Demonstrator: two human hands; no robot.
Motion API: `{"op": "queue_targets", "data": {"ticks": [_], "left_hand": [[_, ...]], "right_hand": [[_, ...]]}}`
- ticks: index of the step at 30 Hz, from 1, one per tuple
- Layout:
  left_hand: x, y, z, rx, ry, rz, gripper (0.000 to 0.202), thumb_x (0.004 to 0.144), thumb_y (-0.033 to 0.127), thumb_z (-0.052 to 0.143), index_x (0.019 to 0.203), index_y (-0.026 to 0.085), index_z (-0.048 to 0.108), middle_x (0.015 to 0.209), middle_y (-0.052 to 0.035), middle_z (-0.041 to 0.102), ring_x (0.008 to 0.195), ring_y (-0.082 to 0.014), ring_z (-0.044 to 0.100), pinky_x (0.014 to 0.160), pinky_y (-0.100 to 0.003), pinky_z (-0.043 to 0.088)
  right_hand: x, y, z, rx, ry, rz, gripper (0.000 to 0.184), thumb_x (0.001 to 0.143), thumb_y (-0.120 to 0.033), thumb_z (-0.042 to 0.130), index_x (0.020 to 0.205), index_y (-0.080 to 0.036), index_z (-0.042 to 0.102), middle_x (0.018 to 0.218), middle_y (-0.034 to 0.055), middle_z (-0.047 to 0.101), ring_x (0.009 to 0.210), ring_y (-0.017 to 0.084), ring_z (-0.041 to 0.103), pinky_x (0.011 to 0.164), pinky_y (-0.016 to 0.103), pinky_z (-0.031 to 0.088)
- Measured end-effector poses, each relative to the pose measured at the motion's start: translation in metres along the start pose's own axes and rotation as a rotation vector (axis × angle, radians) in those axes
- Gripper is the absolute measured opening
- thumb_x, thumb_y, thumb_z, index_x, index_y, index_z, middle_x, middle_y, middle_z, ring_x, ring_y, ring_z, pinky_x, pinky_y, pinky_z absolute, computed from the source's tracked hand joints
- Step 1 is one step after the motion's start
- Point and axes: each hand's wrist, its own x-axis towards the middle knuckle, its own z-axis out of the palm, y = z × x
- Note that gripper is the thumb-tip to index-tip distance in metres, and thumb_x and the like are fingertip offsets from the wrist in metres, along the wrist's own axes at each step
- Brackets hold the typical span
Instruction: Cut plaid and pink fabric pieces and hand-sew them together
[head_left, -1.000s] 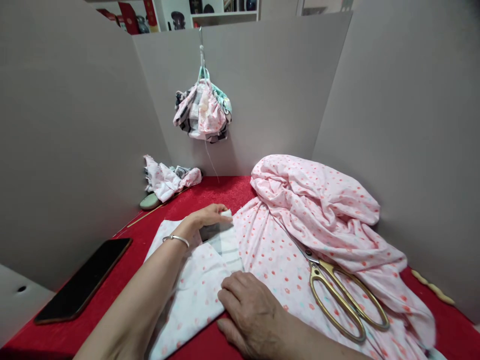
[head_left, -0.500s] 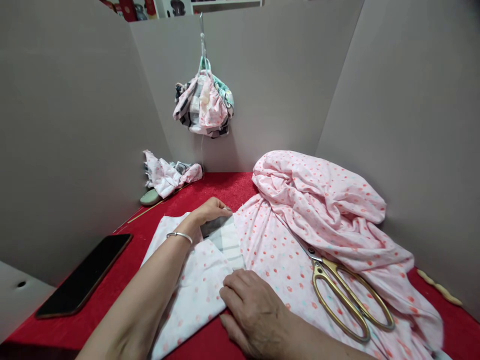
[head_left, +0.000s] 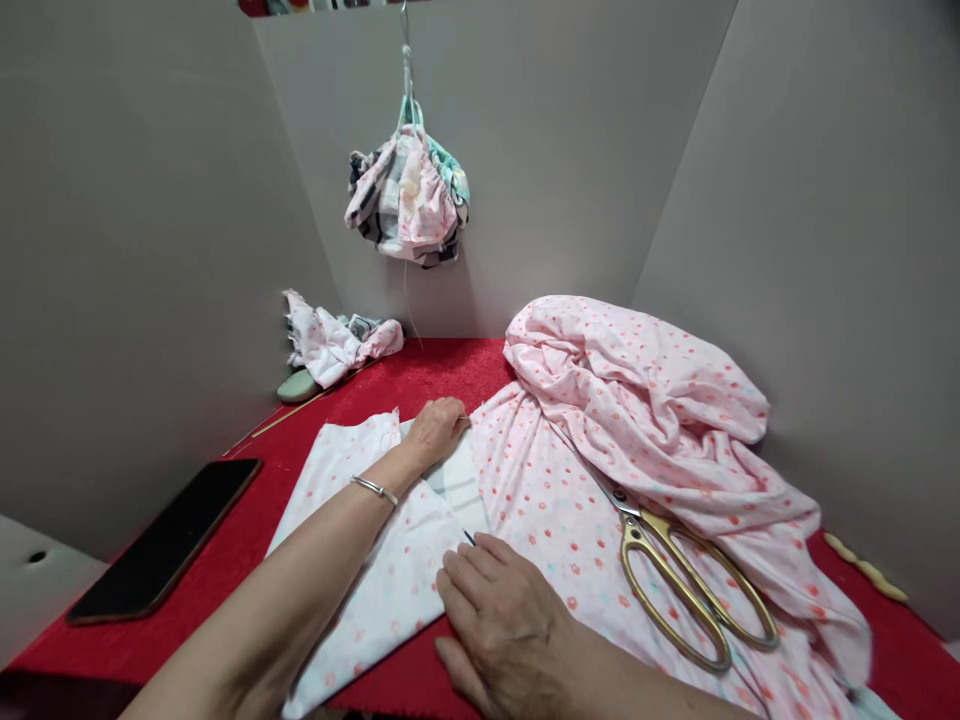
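My left hand (head_left: 437, 432), a bracelet (head_left: 374, 489) on its wrist, reaches forward. Its fingers are curled closed at the far edge of a grey-and-white plaid cloth (head_left: 463, 492). A paler flap of dotted pink cloth (head_left: 390, 550) is folded over on the left, partly under my left forearm. My right hand (head_left: 502, 615) lies palm down at the near edge of the flap, fingers laid on it and thumb apart. A small dark tip, too small to identify, shows just beyond those fingers. Gold-handled scissors (head_left: 679, 575) rest on the dotted pink fabric (head_left: 600, 530) at right.
A bunch of small gathered cloth pieces (head_left: 409, 200) hangs from a hook on the grey panel. Fabric scraps (head_left: 330, 340) and a pale green oval object (head_left: 298, 386) sit back left. A phone (head_left: 165, 540) lies on the red tabletop (head_left: 457, 365) at left. Grey panels stand around.
My left hand has closed more and turned at the plaid cloth's far edge. My right thumb has moved away from its fingers. The view has tipped slightly downward.
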Motion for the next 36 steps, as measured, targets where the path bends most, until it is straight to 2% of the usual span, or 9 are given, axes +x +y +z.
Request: {"op": "queue_targets", "data": {"ticks": [4, 7, 10, 13, 16, 18, 24, 31, 36], "left_hand": [[-0.011, 0.023, -0.022, 0.175, 0.047, 0.046, 0.024, 0.087, 0.024, 0.045, 0.106, 0.014, 0.057, 0.109, -0.0142, 0.057, 0.104, -0.0266, 0.049, 0.087, -0.039, 0.037], [-0.029, 0.037, -0.046, 0.257, -0.015, 0.057, 0.023, 0.089, 0.015, 0.038, 0.097, 0.016, 0.059, 0.093, -0.0106, 0.061, 0.089, -0.0226, 0.055, 0.077, -0.034, 0.042], [-0.057, 0.041, -0.058, 0.298, -0.112, 0.083, 0.018, 0.087, 0.017, 0.044, 0.085, 0.016, 0.062, 0.081, -0.0075, 0.062, 0.079, -0.0207, 0.058, 0.071, -0.031, 0.044], [-0.085, 0.031, -0.049, 0.271, -0.167, 0.167, 0.019, 0.088, 0.028, 0.048, 0.094, 0.018, 0.063, 0.095, -0.0073, 0.065, 0.091, -0.0215, 0.059, 0.083, -0.034, 0.044], [-0.100, 0.015, -0.029, 0.234, -0.131, 0.222, 0.035, 0.090, 0.041, 0.044, 0.115, 0.018, 0.055, 0.123, -0.0108, 0.057, 0.113, -0.0248, 0.051, 0.098, -0.040, 0.038], [-0.103, 0.007, -0.019, 0.227, -0.102, 0.225, 0.044, 0.091, 0.046, 0.041, 0.122, 0.017, 0.051, 0.132, -0.0139, 0.051, 0.121, -0.0274, 0.045, 0.101, -0.044, 0.035], [-0.102, 0.005, -0.017, 0.219, -0.095, 0.242, 0.044, 0.092, 0.048, 0.036, 0.121, 0.018, 0.051, 0.130, -0.0131, 0.051, 0.120, -0.0277, 0.046, 0.100, -0.046, 0.037], [-0.105, 0.006, -0.018, 0.251, -0.102, 0.227, 0.050, 0.091, 0.053, 0.033, 0.126, 0.021, 0.048, 0.132, -0.0141, 0.047, 0.122, -0.0307, 0.043, 0.099, -0.049, 0.037], [-0.104, 0.010, -0.023, 0.242, -0.113, 0.222, 0.051, 0.090, 0.054, 0.037, 0.127, 0.020, 0.047, 0.130, -0.0156, 0.047, 0.121, -0.0316, 0.044, 0.097, -0.051, 0.039]], "right_hand": [[-0.001, -0.001, 0.007, 0.036, 0.020, 0.018, 0.028, 0.083, -0.032, 0.050, 0.098, -0.010, 0.060, 0.095, 0.0126, 0.062, 0.087, 0.025, 0.054, 0.078, 0.038, 0.047], [-0.002, 0.003, 0.006, 0.111, 0.175, 0.013, 0.032, 0.081, -0.033, 0.052, 0.103, -0.010, 0.059, 0.101, 0.0150, 0.062, 0.090, 0.026, 0.056, 0.078, 0.038, 0.048], [-0.008, 0.018, -0.010, 0.144, 0.304, 0.084, 0.028, 0.084, -0.026, 0.049, 0.103, -0.009, 0.060, 0.106, 0.0174, 0.061, 0.095, 0.026, 0.055, 0.081, 0.039, 0.048], [-0.023, 0.046, -0.038, 0.197, 0.179, 0.212, 0.019, 0.085, -0.018, 0.048, 0.097, -0.012, 0.062, 0.095, 0.0136, 0.062, 0.090, 0.022, 0.057, 0.079, 0.036, 0.048], [-0.043, 0.076, -0.059, 0.254, -0.070, 0.212, 0.022, 0.083, -0.019, 0.055, 0.103, -0.016, 0.062, 0.104, 0.0109, 0.061, 0.094, 0.020, 0.057, 0.083, 0.034, 0.047], [-0.051, 0.090, -0.064, 0.261, -0.143, 0.199, 0.020, 0.085, -0.022, 0.056, 0.103, -0.019, 0.063, 0.108, 0.0088, 0.060, 0.098, 0.020, 0.055, 0.086, 0.033, 0.046], [-0.049, 0.093, -0.046, 0.122, -0.079, 0.158, 0.023, 0.091, -0.016, 0.040, 0.078, -0.016, 0.059, 0.083, 0.0079, 0.061, 0.079, 0.017, 0.053, 0.073, 0.030, 0.043], [-0.057, 0.095, -0.030, -0.032, -0.098, 0.204, 0.020, 0.090, -0.017, 0.040, 0.079, -0.017, 0.056, 0.075, 0.0053, 0.058, 0.069, 0.017, 0.049, 0.065, 0.030, 0.036], [-0.055, 0.087, -0.041, -0.001, -0.125, 0.197, 0.019, 0.092, -0.026, 0.045, 0.081, -0.017, 0.058, 0.078, 0.0040, 0.058, 0.075, 0.016, 0.051, 0.069, 0.029, 0.037]]}}
